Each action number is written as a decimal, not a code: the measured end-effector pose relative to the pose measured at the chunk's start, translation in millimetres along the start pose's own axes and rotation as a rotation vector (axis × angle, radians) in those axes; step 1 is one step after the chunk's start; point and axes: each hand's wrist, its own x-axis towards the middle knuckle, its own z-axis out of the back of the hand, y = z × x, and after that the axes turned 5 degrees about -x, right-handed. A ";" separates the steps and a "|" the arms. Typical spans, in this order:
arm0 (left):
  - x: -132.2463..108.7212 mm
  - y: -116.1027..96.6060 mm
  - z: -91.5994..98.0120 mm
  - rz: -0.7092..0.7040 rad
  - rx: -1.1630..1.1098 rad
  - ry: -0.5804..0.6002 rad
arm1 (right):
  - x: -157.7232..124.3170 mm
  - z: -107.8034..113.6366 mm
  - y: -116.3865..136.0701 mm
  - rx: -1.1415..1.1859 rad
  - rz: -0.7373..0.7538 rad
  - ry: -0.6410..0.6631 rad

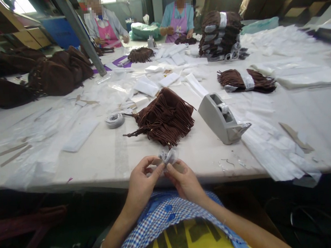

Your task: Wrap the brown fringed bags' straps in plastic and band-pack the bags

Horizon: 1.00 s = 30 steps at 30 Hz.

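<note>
At the table's near edge, my left hand [146,174] and my right hand [183,175] meet, thumbs and fingers pinched on a small bunch of thin, translucent wrapping [169,156]. What lies inside the wrapping is hard to make out. Just beyond my fingertips lies a dark brown fringed bag [167,118] with small metal fittings. Its strap leads left to a coil wrapped in pale film [115,120]. To the right of the bag stands a grey tape dispenser [223,118].
Brown fringed bundles with white bands lie at right [247,81] and in a tall stack [220,35]. Brown bags [60,72] are heaped at left beside a slanted metal post [80,35]. White sheets [272,150] overhang the front edge. Two people in aprons [177,23] sit opposite.
</note>
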 end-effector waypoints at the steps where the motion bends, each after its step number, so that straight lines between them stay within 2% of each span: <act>1: 0.6 -2.0 1.2 0.001 0.018 0.022 | -0.2 0.1 -0.2 -0.019 0.014 0.004; 6: 2.4 -7.0 3.8 -0.003 0.115 0.003 | 0.7 1.5 -2.0 -0.108 0.067 0.022; 11: 3.9 4.8 4.0 0.039 0.085 -0.038 | 3.9 9.0 -3.2 -0.197 0.081 -0.005; 14: 5.9 12.1 5.9 0.081 0.039 -0.053 | 3.0 13.0 1.8 -0.303 0.101 0.044; 18: 9.5 15.4 8.6 0.061 0.016 -0.083 | -2.2 12.7 13.0 -0.416 0.132 0.135; 21: 11.2 16.5 10.2 0.055 -0.014 -0.087 | -6.7 11.9 21.1 -0.243 -0.013 0.154; 25: 10.8 18.5 11.2 0.065 -0.069 -0.068 | -9.1 15.9 28.3 0.040 -0.220 0.108; 27: 10.0 18.7 11.0 0.063 -0.079 -0.060 | -8.3 18.7 29.1 0.094 -0.256 0.090; 30: 8.6 16.8 10.0 0.062 -0.084 -0.043 | -5.7 20.6 25.5 0.054 -0.257 0.102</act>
